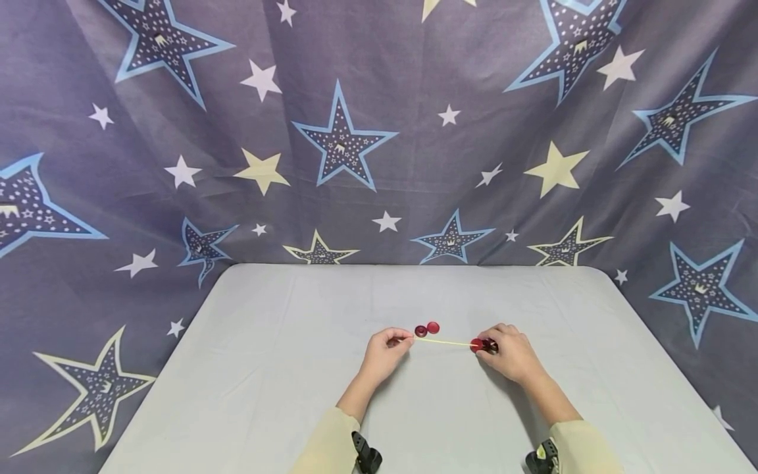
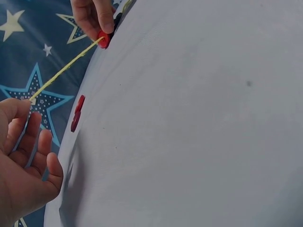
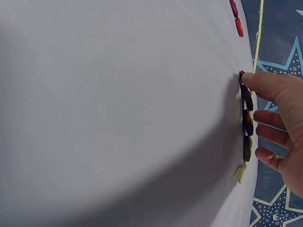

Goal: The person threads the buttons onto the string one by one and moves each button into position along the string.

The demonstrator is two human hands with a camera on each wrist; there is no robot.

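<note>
Left hand (image 1: 381,355) pinches the yellow string (image 1: 445,342) — straight run over to the right hand (image 1: 510,354). Right thumb and fingers grip a red disc (image 1: 476,345); we think it's threaded, view's poor. We see dark discs (image 3: 248,122) rowed below the right fingers — two loose discs (image 1: 434,327) on the table (image 1: 284,395), just beyond the left grip.

Pale yellow cloth left sleeve (image 1: 328,446), black round-ended gadget (image 1: 370,458) at its cuff, pale yellow cloth right sleeve (image 1: 583,449) and black gadget with yellow-green patch (image 1: 540,459) across from it
</note>
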